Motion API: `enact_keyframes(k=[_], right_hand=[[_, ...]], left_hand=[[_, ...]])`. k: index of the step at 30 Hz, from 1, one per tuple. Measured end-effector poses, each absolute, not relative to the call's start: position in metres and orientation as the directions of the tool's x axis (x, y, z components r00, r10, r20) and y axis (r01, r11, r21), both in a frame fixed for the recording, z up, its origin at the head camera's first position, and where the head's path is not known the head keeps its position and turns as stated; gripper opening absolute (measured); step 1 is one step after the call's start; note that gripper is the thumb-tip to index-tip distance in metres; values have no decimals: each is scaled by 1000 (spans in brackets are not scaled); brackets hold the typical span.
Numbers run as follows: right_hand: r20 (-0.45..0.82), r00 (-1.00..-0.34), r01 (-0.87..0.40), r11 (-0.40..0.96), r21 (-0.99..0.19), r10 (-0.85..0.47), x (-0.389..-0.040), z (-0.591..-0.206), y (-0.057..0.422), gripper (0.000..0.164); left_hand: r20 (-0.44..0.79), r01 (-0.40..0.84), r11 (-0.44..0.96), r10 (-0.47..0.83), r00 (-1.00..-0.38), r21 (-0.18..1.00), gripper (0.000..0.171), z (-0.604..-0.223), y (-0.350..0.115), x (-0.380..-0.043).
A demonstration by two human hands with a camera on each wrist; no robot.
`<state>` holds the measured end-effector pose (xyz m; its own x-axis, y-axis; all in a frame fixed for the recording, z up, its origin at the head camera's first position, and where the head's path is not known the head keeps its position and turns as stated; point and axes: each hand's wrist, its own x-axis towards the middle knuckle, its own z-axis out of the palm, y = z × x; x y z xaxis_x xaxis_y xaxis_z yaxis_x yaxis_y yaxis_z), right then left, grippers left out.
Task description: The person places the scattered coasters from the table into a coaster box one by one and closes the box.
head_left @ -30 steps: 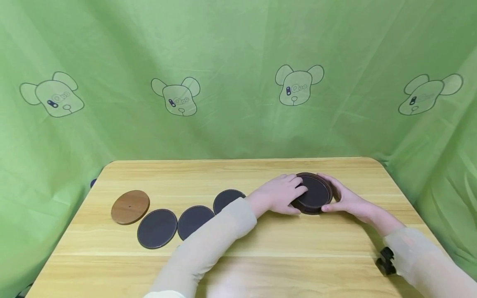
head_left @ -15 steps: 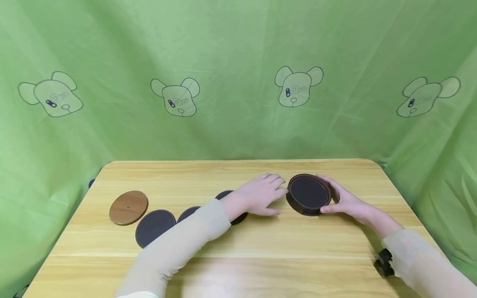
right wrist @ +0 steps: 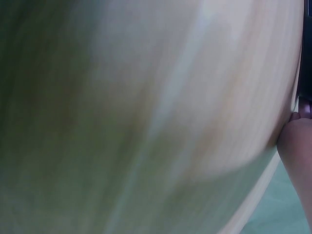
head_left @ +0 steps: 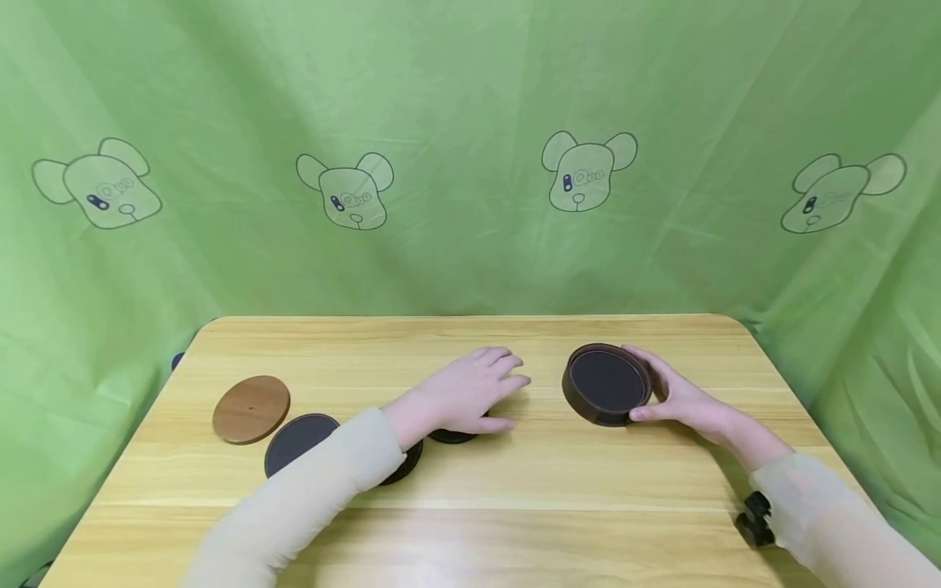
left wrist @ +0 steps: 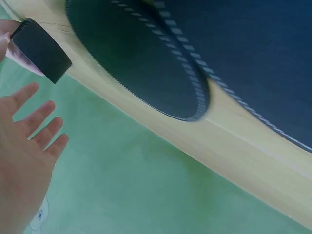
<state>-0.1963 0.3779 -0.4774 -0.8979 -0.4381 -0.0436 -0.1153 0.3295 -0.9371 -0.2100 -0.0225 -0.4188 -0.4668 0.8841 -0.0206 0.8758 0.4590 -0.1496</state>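
My right hand (head_left: 680, 400) grips the right side of a round dark brown coaster holder (head_left: 579, 404), thumb at the front and fingers behind. A black disc lies inside its rim. The holder's dark wall (right wrist: 307, 58) shows at the edge of the right wrist view, beside part of the hand (right wrist: 298, 146). My left hand (head_left: 466, 394), fingers spread and holding nothing, is over the table left of the holder. Under that hand and sleeve lie black round coasters, partly hidden: a left one (head_left: 297, 441), a middle one (head_left: 408, 467) and a right one (head_left: 452, 437). Stitched edges show on a coaster (left wrist: 136, 68) in the left wrist view.
A brown wooden disc (head_left: 251, 410) lies at the left of the light wood table (head_left: 559, 506). A green curtain (head_left: 456, 261) with printed bear heads hangs behind and at the sides. A small black device (head_left: 755, 518) sits at the right cuff.
My left hand has drawn away from the coaster holder and moved left, over the coasters. My right hand keeps its grip, with the holder nearly in place.
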Motion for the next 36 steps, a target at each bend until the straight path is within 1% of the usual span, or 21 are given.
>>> enact_keyframes(k=[3,7,11,18,24,30,36], right_hand=[[-56,-899,-102,332,-938,-434,-196,-477,377,106],[-59,-899,-95,325,-941,-434,-196,-477,376,106],[-56,-898,-103,333,-937,-436,-195,-477,377,105],[-63,-900,-93,330,-939,-431,-195,-476,376,106],[-42,-898,-119,333,-936,-438,-194,-477,376,105],[-40,-897,-123,334,-935,-441,-195,-477,376,105],[-35,-894,-124,324,-938,-446,-196,-477,378,104]], left_hand=[[-26,871,474,876,-481,-128,73,-420,-34,-210],[-23,870,479,874,-485,-118,74,-424,-48,-210],[-17,869,485,872,-489,-98,80,-430,-61,-210],[-30,851,522,851,-524,-50,90,-440,-77,-210],[-54,837,547,836,-547,1,92,-447,-86,-214],[-68,811,580,814,-576,78,92,-453,-91,-218],[-70,796,591,806,-588,126,91,-453,-91,-218]])
